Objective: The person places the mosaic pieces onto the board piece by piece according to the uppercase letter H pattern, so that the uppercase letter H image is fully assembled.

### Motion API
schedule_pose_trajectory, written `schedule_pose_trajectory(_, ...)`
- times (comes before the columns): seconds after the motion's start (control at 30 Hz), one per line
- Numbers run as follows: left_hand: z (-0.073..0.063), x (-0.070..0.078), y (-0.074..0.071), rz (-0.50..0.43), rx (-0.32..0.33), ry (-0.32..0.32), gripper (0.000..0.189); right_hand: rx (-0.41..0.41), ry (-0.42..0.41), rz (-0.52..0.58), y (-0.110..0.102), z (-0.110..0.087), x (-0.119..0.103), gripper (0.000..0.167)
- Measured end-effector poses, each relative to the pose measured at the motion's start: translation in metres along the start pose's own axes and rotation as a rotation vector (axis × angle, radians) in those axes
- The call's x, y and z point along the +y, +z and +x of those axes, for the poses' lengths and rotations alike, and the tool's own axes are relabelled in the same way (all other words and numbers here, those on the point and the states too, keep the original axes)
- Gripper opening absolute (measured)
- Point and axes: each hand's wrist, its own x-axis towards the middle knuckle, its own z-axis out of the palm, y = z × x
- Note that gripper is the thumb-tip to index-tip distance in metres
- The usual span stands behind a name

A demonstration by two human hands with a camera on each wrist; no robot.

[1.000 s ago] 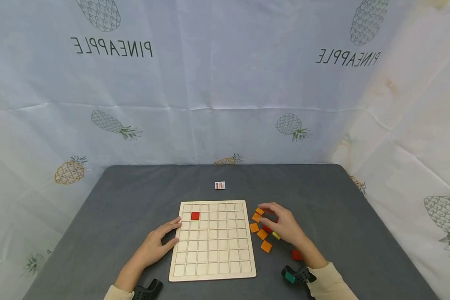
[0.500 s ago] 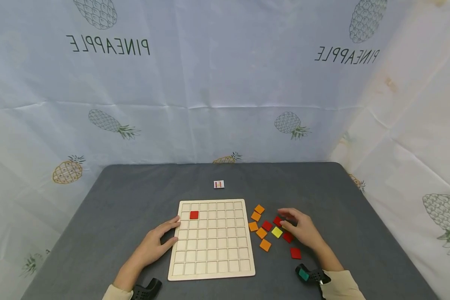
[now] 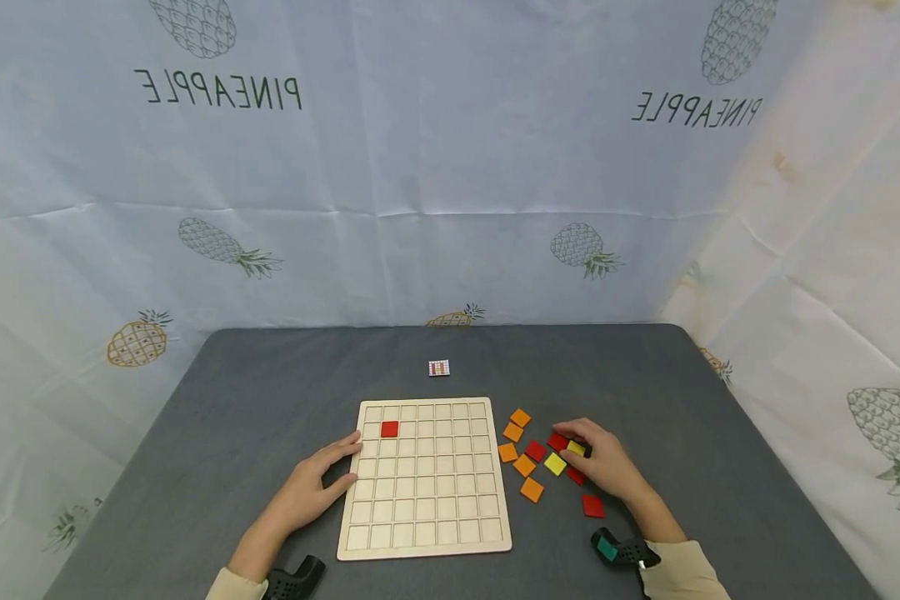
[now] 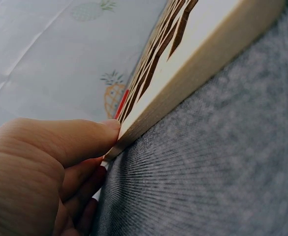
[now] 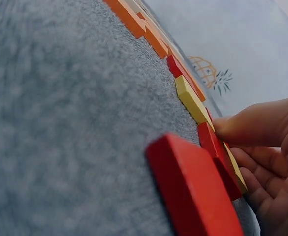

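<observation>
A pale wooden grid board (image 3: 425, 557) lies on the table, with a red square tile (image 3: 389, 429) in its upper-left part. My left hand (image 3: 311, 496) rests against the board's left edge, fingers extended; in the left wrist view its thumb (image 4: 80, 140) touches the rim. My right hand (image 3: 603, 458) is low over loose tiles, thumb and fingers spread apart. Between and beside them are another red tile (image 3: 558, 441) and a yellow tile (image 3: 576, 448). The right wrist view shows the thumb (image 5: 252, 123) close to the tiles; whether it touches one is unclear.
Several orange tiles (image 3: 532, 489) lie along the board's right side. A second yellow tile (image 3: 555, 464) and more red tiles (image 3: 592, 506) are scattered nearby. A small patterned card (image 3: 438, 367) lies beyond the board on the grey table (image 3: 292, 367).
My right hand has moved right, from above the orange tiles to the red and yellow ones, then stayed nearly still. More of the yellow tile beside it now shows. My left hand has not moved.
</observation>
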Motion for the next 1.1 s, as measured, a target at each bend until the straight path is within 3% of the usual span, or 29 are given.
schedule_pose_trajectory(0.53,-0.001,0.002,-0.004,-0.002,-0.003,-0.004,0.046,0.024,-0.015,-0.08,0.007,0.003,-0.001,0.03)
schedule_pose_trajectory(0.87,-0.002,0.001,-0.002,-0.004,-0.006,-0.016,0.046,0.094,-0.108,-0.032,0.007,0.005,-0.001,0.034)
schedule_pose_trajectory(1.1,-0.001,0.001,-0.001,-0.005,-0.008,-0.006,0.046,0.096,-0.172,-0.024,0.005,0.007,-0.015,0.034)
